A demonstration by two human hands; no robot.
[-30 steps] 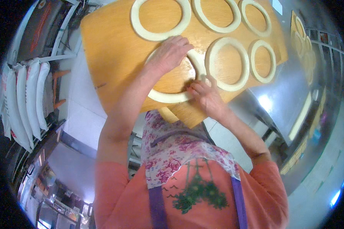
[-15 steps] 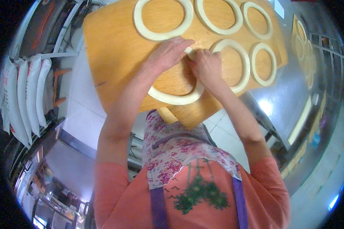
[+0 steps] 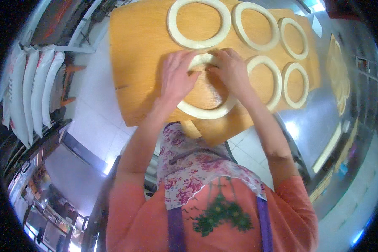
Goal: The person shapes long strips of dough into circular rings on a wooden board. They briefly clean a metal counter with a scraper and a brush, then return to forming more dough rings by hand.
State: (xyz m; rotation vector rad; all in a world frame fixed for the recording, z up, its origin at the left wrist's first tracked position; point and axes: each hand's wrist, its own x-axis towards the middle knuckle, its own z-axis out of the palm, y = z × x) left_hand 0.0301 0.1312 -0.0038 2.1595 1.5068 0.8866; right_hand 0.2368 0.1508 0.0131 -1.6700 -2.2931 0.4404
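Note:
A pale dough ring lies on the wooden board close to its near edge. Around the ring's far left part my left hand is wrapped, its thumb pointing inward. My right hand grips the far right part, fingers bent down over the dough. Between the two hands a short stretch of the ring shows. Both hands' fingertips are partly hidden. Beyond my hands lies another dough ring, and just right of my right hand is a further ring.
Several more dough rings, among them one at the far middle and one at the right, lie on the board. A metal table adjoins on the right, with more rings farther along. White sacks stand at the left.
My left hand has shifted from the top of the ring to its left side. More of the ring's far part shows between my hands. The whole view has moved slightly.

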